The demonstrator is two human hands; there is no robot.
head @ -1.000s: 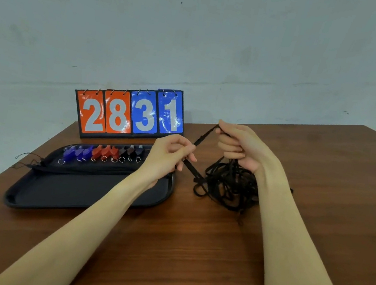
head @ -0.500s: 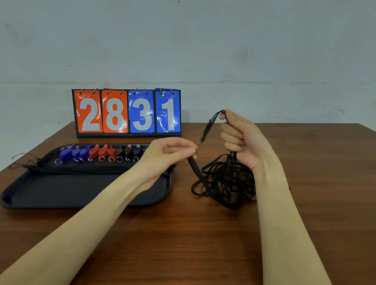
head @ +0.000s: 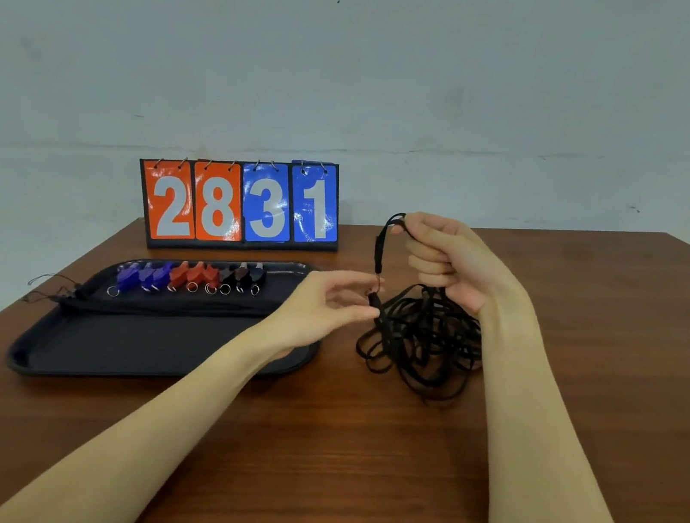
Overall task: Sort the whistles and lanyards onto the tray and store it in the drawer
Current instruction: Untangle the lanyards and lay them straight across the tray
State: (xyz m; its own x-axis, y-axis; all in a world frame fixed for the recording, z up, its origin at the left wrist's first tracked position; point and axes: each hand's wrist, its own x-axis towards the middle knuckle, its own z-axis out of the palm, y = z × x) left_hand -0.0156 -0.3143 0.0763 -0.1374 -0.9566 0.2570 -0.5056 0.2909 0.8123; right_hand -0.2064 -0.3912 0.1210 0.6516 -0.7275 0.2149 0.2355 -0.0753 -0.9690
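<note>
Nine whistles [head: 191, 280] already sat in a row on the tray [head: 147, 354], while the tangled lanyards [head: 425, 342] remained on the table [head: 347, 465], gripped by the right hand [head: 447, 259], left hand [head: 327, 303] loosely open beside the clip.

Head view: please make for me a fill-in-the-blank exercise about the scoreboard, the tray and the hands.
1. The flip scoreboard shows 28 in orange and ____ in blue.
2. The row of whistles lies on the black ____.
3. The right hand lifts one end of a black ____ from the tangle on the wooden table.
4. The left hand is beside the tray's ____ end.

Missing words: 31; tray; lanyard; right
</note>
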